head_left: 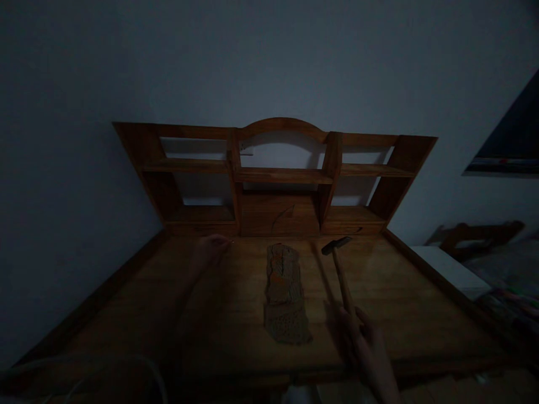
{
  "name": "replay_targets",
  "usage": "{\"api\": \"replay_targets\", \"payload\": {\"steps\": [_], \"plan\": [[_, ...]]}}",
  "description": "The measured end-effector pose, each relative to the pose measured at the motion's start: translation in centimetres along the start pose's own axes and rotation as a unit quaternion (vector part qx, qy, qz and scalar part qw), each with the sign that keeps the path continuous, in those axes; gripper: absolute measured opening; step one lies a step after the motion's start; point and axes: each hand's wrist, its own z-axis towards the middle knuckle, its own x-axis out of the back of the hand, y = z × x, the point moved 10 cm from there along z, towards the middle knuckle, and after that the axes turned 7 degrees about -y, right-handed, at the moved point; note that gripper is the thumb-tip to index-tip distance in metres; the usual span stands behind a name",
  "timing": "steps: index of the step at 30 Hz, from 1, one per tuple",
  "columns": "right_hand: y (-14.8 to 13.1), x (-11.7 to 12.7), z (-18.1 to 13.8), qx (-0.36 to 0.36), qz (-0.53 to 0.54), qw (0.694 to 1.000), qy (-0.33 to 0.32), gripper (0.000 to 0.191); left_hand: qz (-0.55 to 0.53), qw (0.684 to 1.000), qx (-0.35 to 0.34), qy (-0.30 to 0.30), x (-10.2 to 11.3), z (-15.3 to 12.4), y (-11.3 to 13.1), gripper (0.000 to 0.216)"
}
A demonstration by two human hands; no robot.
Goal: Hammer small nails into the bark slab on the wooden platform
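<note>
I am gripping a hammer (340, 269) by its wooden handle, my right hand (364, 345) closed around it, the head hovering near the shelf unit (278, 179). My left hand (210, 249) is reaching forward over the wooden desk (400, 303); its fingers are too dark to read. A carved wooden piece (285, 292) is lying between my hands. A pale wall (269, 62) is rising behind.

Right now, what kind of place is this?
Probably a dim home room or small woodworking spot. A wooden desk with a shelved hutch stands against a plain wall; the right hand holds a hammer; the left hand rests on the desktop.
</note>
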Motion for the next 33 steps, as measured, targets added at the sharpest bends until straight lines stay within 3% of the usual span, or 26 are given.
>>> {"api": "replay_targets", "payload": {"steps": [3, 7, 10, 15, 21, 33], "plan": [[-0.1, -0.3, 0.0, -0.009, 0.002, 1.000, -0.005, 0.063, -0.064, 0.994, -0.045, -0.082, -5.7, -0.6, 1.1, 0.024], [0.4, -0.3, 0.1, -0.031, -0.013, 0.999, -0.005, 0.064, -0.086, 0.984, -0.084, -0.130, -13.0, -3.4, 1.8, 0.021], [0.4, -0.4, 0.2, -0.023, -0.019, 1.000, -0.006, 0.063, -0.090, 0.977, -0.109, -0.158, -15.9, -4.9, 1.9, 0.017], [1.0, 0.1, 0.1, -0.051, -0.022, 0.998, 0.032, 0.072, -0.054, 0.970, -0.148, -0.187, -16.3, -5.4, 2.3, 0.015], [0.9, -0.5, 0.2, -0.047, -0.016, 0.999, 0.007, 0.068, -0.018, 0.966, -0.163, -0.200, -16.2, -5.6, 2.7, 0.017], [1.6, -0.9, 0.5, -0.048, -0.001, 0.999, -0.015, 0.064, 0.035, 0.959, -0.222, -0.171, -15.7, -6.2, 4.2, 0.013]]}}
